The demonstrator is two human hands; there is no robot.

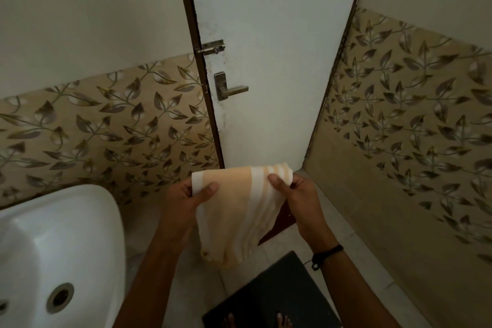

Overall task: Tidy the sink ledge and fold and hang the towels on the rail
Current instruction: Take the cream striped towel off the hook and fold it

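Peach-and-white striped towel [237,210] at lower centre of frame, hanging in air, left hand [183,194] pinching its upper left corner, right hand [298,194] pinching upper right edge, white sink [87,221] lower left, closed door [266,61] behind, dark mat [274,293] below.

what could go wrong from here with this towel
1. The towel is pinched only at its top edge by the left grip and right grip; a slip could drop it onto the mat.
2. Its lower part hangs bunched, so the fold may come out crooked.
3. No rail is in view; turning to find it could brush the sink.
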